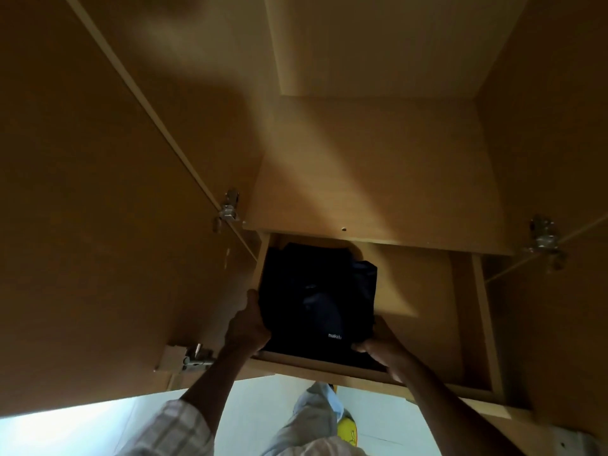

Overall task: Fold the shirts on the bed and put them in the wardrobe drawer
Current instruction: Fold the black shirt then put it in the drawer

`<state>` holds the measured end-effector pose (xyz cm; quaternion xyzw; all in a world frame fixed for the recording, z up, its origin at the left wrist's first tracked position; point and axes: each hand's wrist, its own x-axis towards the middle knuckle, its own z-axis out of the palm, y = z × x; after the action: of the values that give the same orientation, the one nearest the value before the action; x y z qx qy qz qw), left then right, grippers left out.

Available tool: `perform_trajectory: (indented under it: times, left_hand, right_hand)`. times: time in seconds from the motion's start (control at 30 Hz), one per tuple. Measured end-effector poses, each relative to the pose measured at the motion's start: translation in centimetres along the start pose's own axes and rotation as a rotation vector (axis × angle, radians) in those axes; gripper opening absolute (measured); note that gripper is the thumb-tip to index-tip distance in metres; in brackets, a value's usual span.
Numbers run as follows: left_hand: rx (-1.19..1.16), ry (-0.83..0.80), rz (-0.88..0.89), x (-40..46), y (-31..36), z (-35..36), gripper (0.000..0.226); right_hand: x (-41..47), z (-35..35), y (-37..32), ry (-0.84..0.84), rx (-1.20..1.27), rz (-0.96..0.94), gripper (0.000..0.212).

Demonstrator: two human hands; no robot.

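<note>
A pulled-out light-brown wooden wardrobe drawer (424,284) carries a folded black shirt with small white lettering (317,304), which lies in its left part against the left wall; the bare drawer bottom shows to the right. Nearer, a pale tiled floor (256,419) bears a yellow slipper (348,431)

Open wardrobe door (108,199) on the left, tan wood, w/ metal hinges: upper hinge (229,208) near mid-height, lower hinge (194,356) just above the floor edge. Another hinge (544,242) at right, beside a 2nd door (559,330). Wooden shelf (378,179) inside, small hole near its front edge. White tiled floor (256,419) below. Plaid sleeve (177,429) bottom left, light trouser leg (312,419) centre, yellow slipper (348,431) just beside it.
</note>
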<state>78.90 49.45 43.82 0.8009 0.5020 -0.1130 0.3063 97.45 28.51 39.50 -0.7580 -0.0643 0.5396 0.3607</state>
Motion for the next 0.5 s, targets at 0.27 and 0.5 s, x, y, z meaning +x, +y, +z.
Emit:
perform_trajectory:
  times: [0.27,0.5]
  left_hand:
    - [0.743,-0.028,0.006,-0.9,0.2,0.4,0.026]
    - [0.665,0.087,0.290,-0.7,-0.2,1.3,0.044]
  right_hand:
    - [1.1,-0.2,0.2,0.155,-0.446,0.064,0.065]
    - [-0.4,1.0,0.2,0.358,-0.628,-0.251,0.047]
